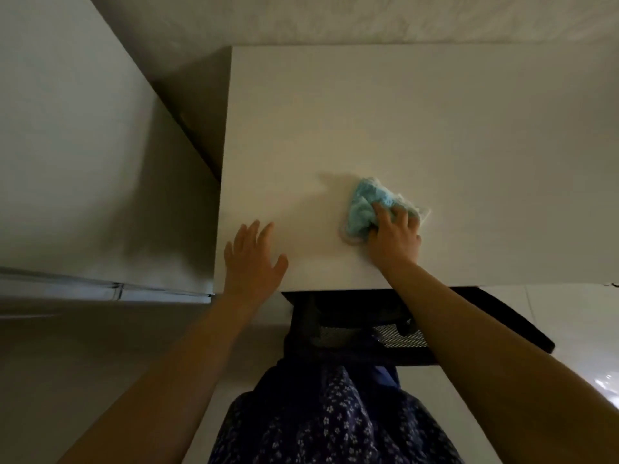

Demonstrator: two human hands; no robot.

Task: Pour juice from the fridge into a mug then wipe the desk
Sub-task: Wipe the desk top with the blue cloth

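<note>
A white desk (418, 128) fills the middle of the head view. On it, near the front edge, lies a crumpled light blue cloth (368, 205). My right hand (395, 234) grips the cloth from the near side, fingers curled into it and pressing it onto the desk. My left hand (253, 254) rests flat on the desk's front left corner, fingers spread and straight, holding nothing. No mug or juice shows in this view.
A tall grey appliance or cabinet (83, 145) stands close against the desk's left side. A black mesh chair (402, 333) is tucked under the desk's front edge, right before my body. Pale floor lies at the lower right.
</note>
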